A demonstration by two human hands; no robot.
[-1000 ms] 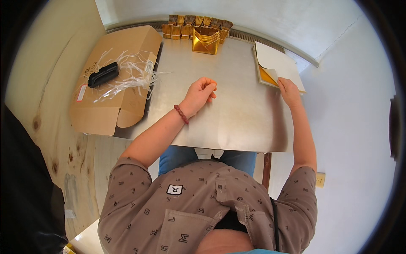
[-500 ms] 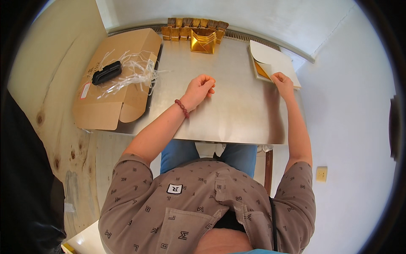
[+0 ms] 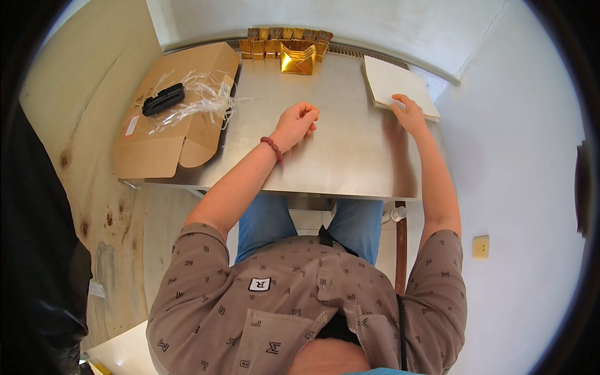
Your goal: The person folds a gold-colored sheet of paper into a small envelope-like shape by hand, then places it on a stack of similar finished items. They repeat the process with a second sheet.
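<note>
Over the middle of the metal table (image 3: pixel 340 162), my left hand (image 3: pixel 297 125) is closed, thumb against curled fingers. Whatever it may hold is hidden. At the right, my right hand (image 3: pixel 409 115) rests at the near edge of a stack of white sheets (image 3: pixel 397 81). Its thumb and fingers are apart, with fingertips on or just above the top sheet. The stack lies flat. At the far middle stands a shiny gold folded-paper piece (image 3: pixel 297 59) with layered pointed edges.
Two rows of bundled brush-like pieces (image 3: pixel 275 47), brown and gold, line the table's back edge. On the left lies a flattened cardboard box (image 3: pixel 153 147) carrying white plastic strips (image 3: pixel 200 103) and a black oblong object (image 3: pixel 164 100). A white wall (image 3: pixel 506 156) borders the right side.
My right hand has let go of the lifted corner of the top sheet and its fingers have spread. The corner now lies flat, covering the gold seen beneath. My left hand stays closed.
</note>
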